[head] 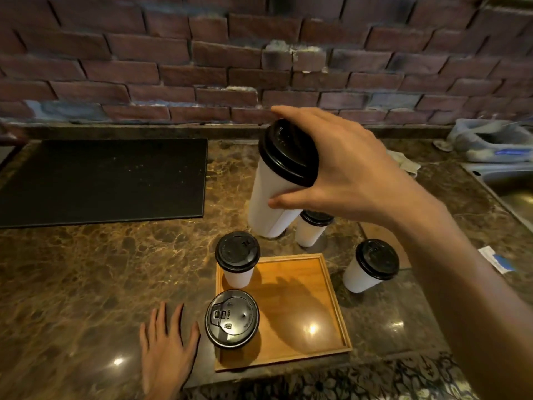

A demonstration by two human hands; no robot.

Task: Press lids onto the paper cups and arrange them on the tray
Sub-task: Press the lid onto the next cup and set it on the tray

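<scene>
The right hand (346, 168) grips a tall white paper cup with a black plastic lid (268, 203), fingers curled over the lid rim and thumb pressed on the cup wall. The cup is tilted, at 12 o'clock from the square wooden tray (302, 298). The left hand (167, 350) lies flat on the brown marbled stone worktop (86, 269), fingers straight and spread, holding nothing, at 8 o'clock just beside the tray. Two lidded white cups stand upright on the tray: the rear tray cup (237, 259) at 10 o'clock and the front tray cup (232, 319) at 8 o'clock. On the worktop, one lidded cup (313, 229) stands at 12 o'clock beyond the tray, partly hidden by the right hand, and another lidded cup (370, 265) stands at 2 o'clock. A flat black rectangular mat (101, 180) lies at 10 o'clock, well apart.
</scene>
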